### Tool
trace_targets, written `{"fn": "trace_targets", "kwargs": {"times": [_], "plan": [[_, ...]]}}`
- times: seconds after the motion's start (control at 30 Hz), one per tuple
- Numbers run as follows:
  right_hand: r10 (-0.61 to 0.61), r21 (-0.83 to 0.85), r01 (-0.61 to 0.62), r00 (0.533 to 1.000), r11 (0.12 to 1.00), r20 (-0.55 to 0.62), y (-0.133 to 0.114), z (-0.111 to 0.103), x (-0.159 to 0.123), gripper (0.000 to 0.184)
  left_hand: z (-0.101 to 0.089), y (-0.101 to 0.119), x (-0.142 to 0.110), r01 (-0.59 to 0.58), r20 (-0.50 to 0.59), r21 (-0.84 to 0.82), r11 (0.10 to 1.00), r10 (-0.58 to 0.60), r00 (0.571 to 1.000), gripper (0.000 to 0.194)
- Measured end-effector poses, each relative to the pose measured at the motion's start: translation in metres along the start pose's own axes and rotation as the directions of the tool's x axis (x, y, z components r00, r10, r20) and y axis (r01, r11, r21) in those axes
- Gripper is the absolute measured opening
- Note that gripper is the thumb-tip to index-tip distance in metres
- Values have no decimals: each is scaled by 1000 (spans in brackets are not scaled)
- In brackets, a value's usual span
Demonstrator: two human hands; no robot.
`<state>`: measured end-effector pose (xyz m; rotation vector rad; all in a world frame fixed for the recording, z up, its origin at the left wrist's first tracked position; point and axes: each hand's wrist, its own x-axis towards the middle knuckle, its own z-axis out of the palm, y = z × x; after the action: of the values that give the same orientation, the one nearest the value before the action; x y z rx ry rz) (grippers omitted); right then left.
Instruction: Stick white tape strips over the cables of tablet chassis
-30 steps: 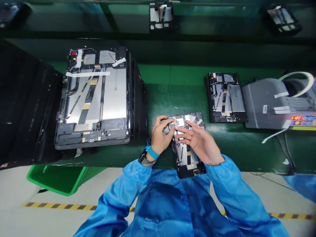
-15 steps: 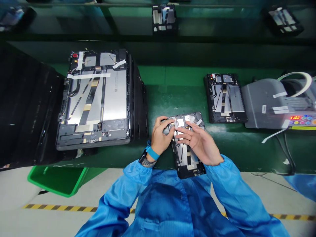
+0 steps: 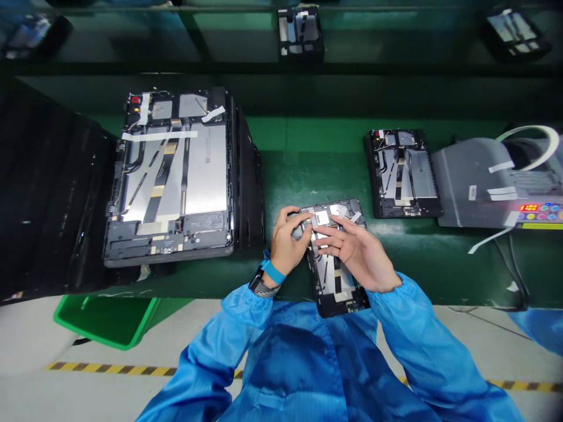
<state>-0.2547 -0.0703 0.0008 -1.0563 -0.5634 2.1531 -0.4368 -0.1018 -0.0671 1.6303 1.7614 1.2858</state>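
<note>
An opened tablet [image 3: 328,281] with bare ribbon cables, a silver battery area and white tape lies tilted at the bench's front edge, its lower end jutting toward my body. My left hand [image 3: 288,240] is curled round its upper left corner, thumb and index finger bent on the top face. Over the upper middle of the tablet, my right hand [image 3: 358,252] stretches out with its fingers apart. Its index fingertip meets the left thumb near a white label [image 3: 322,218]. Anything small between those fingertips is hidden.
A tall stack of opened tablets [image 3: 197,176] stands at the left, beside dark stacked cases [image 3: 44,199]. To the right are a smaller tablet stack [image 3: 404,173] and a grey machine [image 3: 466,181] with a red display. A green bin [image 3: 101,322] sits below the bench [image 3: 299,167].
The whole view has shifted slightly. Both hands keep nearly the same pose on the tablet.
</note>
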Motion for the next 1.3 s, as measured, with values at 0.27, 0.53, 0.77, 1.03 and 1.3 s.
{"fn": "trace_targets", "kwargs": {"times": [0.27, 0.53, 0.77, 1.03, 1.3], "plan": [[28, -2, -28, 999, 1000, 25, -4, -1, 1, 29, 0, -1, -1, -4, 6, 15, 1000, 4, 1000, 23], [39, 2, -39, 999, 999, 28, -6, -1, 1, 27, 0, 1, -1, -15, 6, 26, 1000, 15, 1000, 23], [32, 3, -32, 999, 999, 38, -5, -2, 1, 28, 1, 0, -1, -2, 5, 32, 999, 2, 1000, 24], [33, 22, -33, 999, 999, 25, -3, 0, -1, 27, 1, 0, -1, -11, 4, 26, 1000, 11, 1000, 25], [12, 50, -12, 1000, 999, 0, -4, 6, -5, 27, 1, 0, -1, -2, 0, 28, 1000, 2, 1000, 26]]}}
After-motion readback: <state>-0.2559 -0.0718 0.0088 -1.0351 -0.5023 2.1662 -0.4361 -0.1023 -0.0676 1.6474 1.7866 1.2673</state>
